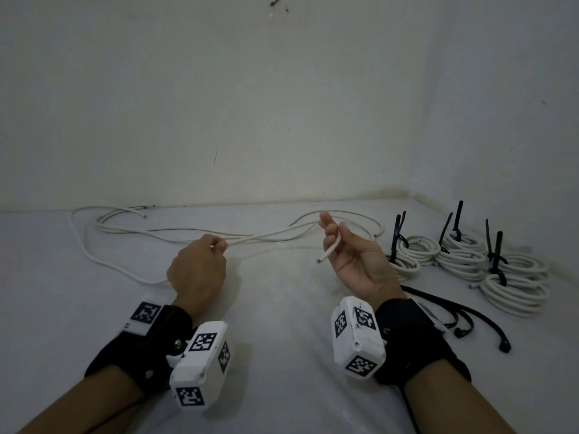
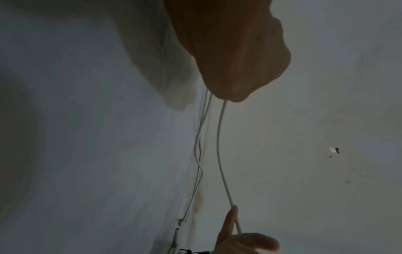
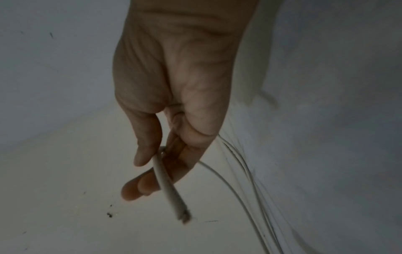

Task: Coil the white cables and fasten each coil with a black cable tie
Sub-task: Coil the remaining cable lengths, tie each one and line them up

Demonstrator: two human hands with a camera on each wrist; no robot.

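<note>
- Left hand (image 1: 196, 270) held above the white surface (image 1: 282, 339), knuckles up, fingers curled in; the fingertips (image 1: 219, 244) pinch a white cable (image 1: 269, 235). Contact itself is hidden behind the knuckles in the left wrist view, where the cable simply emerges below the fist.
- Right hand (image 1: 354, 261) palm up, thumb and forefinger closed on the same cable near its cut end (image 1: 319, 260); remaining fingers loosely extended. The stub juts out past the fingers toward the left hand.
- Between the two grips the cable hangs free; the rest trails away beyond the fingertips in loose loops along the wall (image 1: 282, 104). Which strand is which in the loops is hard to trace.
- Right of the right hand's fingers: finished coils (image 1: 463, 255), each with a black cable tie (image 1: 458, 220) standing up. Exact count unclear where they overlap.
- Spare ties (image 1: 479, 317) lie behind the right wrist, partly hidden by the wristband (image 1: 407, 333).
- Right wrist view blurred at the cable end.
</note>
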